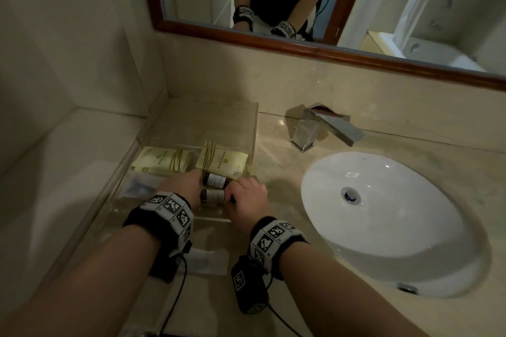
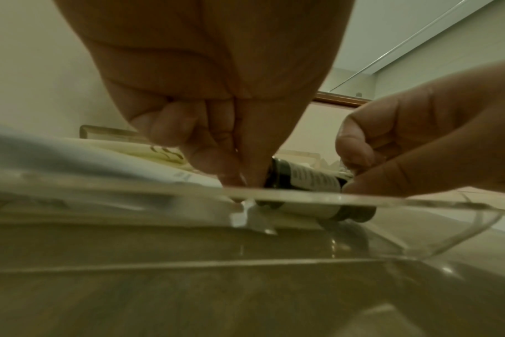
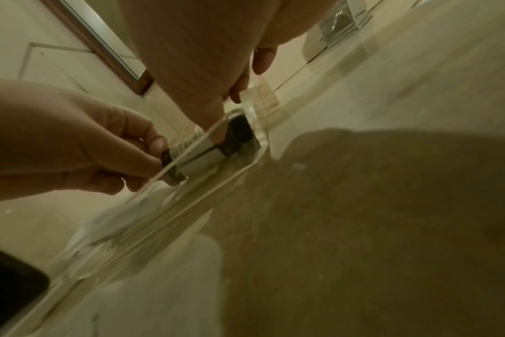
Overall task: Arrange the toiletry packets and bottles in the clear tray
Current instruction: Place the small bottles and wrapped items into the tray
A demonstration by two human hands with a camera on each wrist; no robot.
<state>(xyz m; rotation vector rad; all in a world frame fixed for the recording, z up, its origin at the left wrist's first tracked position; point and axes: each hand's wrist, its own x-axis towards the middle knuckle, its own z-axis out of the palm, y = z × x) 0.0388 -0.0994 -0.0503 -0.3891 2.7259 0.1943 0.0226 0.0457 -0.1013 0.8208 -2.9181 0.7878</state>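
Observation:
A clear tray [image 1: 216, 218] sits on the counter left of the sink. Two yellow packets [image 1: 164, 161] [image 1: 221, 160] lie in its back half. Two dark bottles with white labels lie on their sides at the tray's front right. The far bottle [image 1: 216, 179] lies free. The near bottle [image 1: 212, 195] is held at both ends. My left hand [image 1: 178, 186] pinches its base, my right hand [image 1: 246, 195] its cap end. The left wrist view shows my left hand [image 2: 239, 180] on the bottle [image 2: 309, 182] behind the tray rim [image 2: 303, 196]. The right wrist view shows my right hand [image 3: 219, 116] on the bottle [image 3: 199, 157].
A pale bluish packet [image 1: 142, 186] lies in the tray's front left. A white packet [image 1: 208, 261] lies on the counter below my wrists. The white sink [image 1: 383, 227] and chrome tap [image 1: 323, 128] are to the right. A tiled wall and a framed mirror [image 1: 273, 38] close off the left and back.

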